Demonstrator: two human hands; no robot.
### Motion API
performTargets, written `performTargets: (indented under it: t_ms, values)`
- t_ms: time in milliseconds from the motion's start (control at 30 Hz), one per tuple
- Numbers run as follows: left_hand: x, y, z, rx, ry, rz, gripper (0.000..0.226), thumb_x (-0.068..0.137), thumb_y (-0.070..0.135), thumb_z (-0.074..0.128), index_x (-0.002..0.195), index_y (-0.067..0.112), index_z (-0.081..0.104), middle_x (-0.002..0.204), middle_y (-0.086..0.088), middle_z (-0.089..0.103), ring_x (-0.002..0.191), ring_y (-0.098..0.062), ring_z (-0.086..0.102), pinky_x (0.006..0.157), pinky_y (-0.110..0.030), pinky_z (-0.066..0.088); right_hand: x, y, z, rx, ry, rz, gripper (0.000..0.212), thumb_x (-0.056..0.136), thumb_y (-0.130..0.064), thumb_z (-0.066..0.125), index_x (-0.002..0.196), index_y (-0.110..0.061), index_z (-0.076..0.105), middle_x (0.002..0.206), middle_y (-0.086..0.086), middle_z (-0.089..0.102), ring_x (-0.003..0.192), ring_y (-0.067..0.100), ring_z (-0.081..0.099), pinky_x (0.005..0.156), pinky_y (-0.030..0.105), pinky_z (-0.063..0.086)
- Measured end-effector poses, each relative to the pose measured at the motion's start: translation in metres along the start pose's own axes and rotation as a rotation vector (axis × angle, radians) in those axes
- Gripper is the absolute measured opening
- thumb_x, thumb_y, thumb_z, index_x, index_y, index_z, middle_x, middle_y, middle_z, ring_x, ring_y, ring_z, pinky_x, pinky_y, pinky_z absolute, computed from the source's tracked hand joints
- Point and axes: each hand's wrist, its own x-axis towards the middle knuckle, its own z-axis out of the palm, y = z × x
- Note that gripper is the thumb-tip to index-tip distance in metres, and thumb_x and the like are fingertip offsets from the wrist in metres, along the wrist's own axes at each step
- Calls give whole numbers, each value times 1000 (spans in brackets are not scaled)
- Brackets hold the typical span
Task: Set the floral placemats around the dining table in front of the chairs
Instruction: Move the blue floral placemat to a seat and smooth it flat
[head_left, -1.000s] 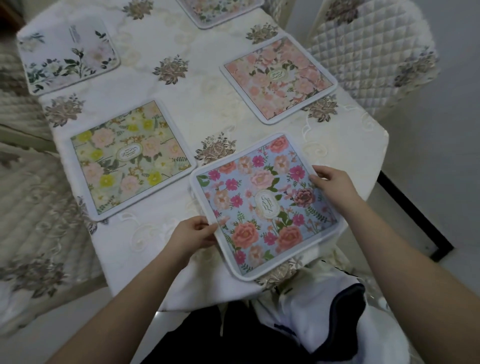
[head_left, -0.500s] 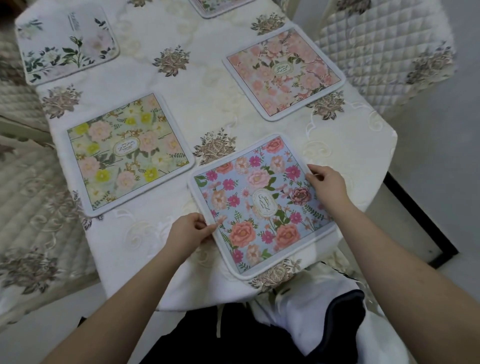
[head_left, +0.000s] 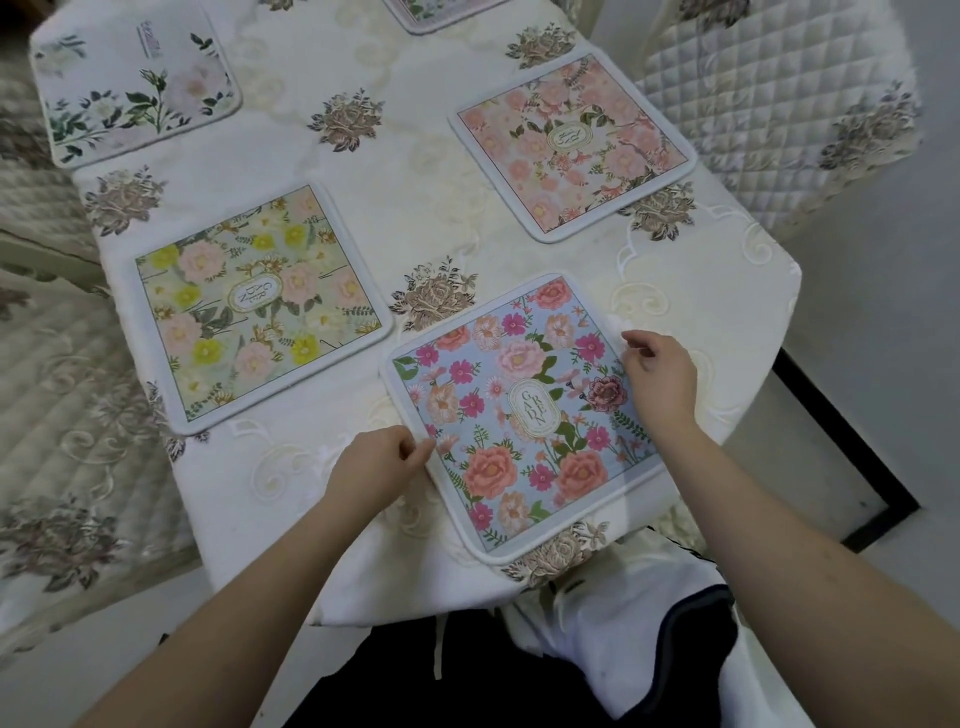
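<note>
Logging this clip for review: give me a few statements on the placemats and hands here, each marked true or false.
1. Both hands hold the blue placemat at opposite edges. True: the left hand pinches its left edge, the right hand its right edge.
2. The blue placemat lies at the table's near end. True.
3. The yellow placemat overlaps the blue one. False: tablecloth shows between them.
4. The pink placemat lies on the left side. False: it lies on the right, by the quilted chair.
5. Only three placemats are in view. False: a white placemat lies far left and another is cut off at the top, making five.
</note>
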Motion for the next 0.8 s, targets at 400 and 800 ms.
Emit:
performTargets:
  t_ms: [400, 800]
  values:
    - [56, 18, 1, 30, 416, 386, 48, 93, 26, 40, 133, 4, 57, 138, -15, 58, 131, -34, 50, 110, -44, 37, -23, -79, 98, -148, -330, -491, 47, 101, -22, 33, 147, -14, 41, 152, 3, 41, 145, 18, 29, 119, 44, 22]
    - [81, 5, 39, 212, 359, 348, 65, 101, 47, 28, 157, 14, 22, 164, -3, 17, 152, -15, 12, 123, -35, 8, -10, -73, 128, -636, -407, -661, 62, 99, -51, 13, 156, -27, 12, 164, -7, 5, 150, 11, 2, 122, 37, -1]
